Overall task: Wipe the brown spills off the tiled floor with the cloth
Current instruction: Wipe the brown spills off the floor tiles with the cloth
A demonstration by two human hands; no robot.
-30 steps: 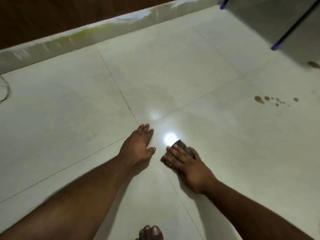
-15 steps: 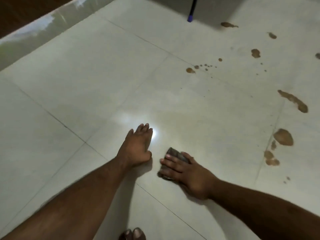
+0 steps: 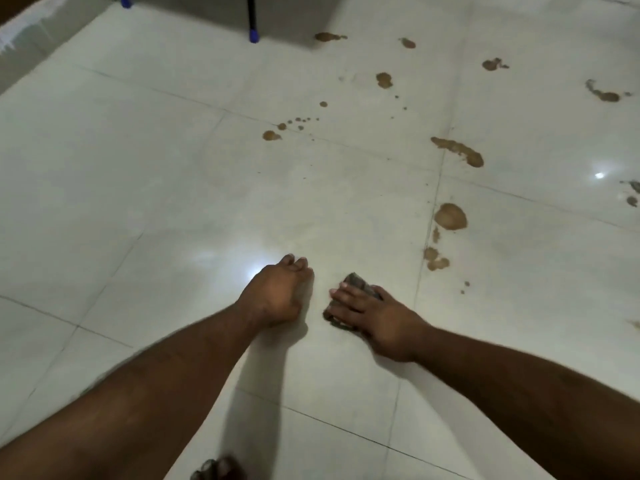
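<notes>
The cloth point(image 3: 360, 292), a small dark wad, lies flat on the tiled floor point(image 3: 173, 168) under the right hand point(image 3: 374, 313), whose straight fingers press down on it; nothing is curled round it. The left hand point(image 3: 277, 292) sits just left of the cloth, braced on the floor with fingers bunched and holding nothing.

The brown spills point(image 3: 450, 216) all lie beyond and to the right of the cloth. The nearest is a round blot with smaller drips below it, along the grout line. Farther out from the cloth are a long smear point(image 3: 459, 152), a trail of droplets point(image 3: 272, 135) ahead, and more patches toward the far edge.

To do the step well, it looks best to slide the cloth right to the nearest blot, keep the palm flat, and drag inward so the mess doesn't spread (the wad is small, so it probably needs refolding).

Nothing blocks the path. A blue-tipped leg point(image 3: 254, 34) stands well beyond the cloth, near the farthest spills. Toes point(image 3: 216, 469) show at the bottom edge.
</notes>
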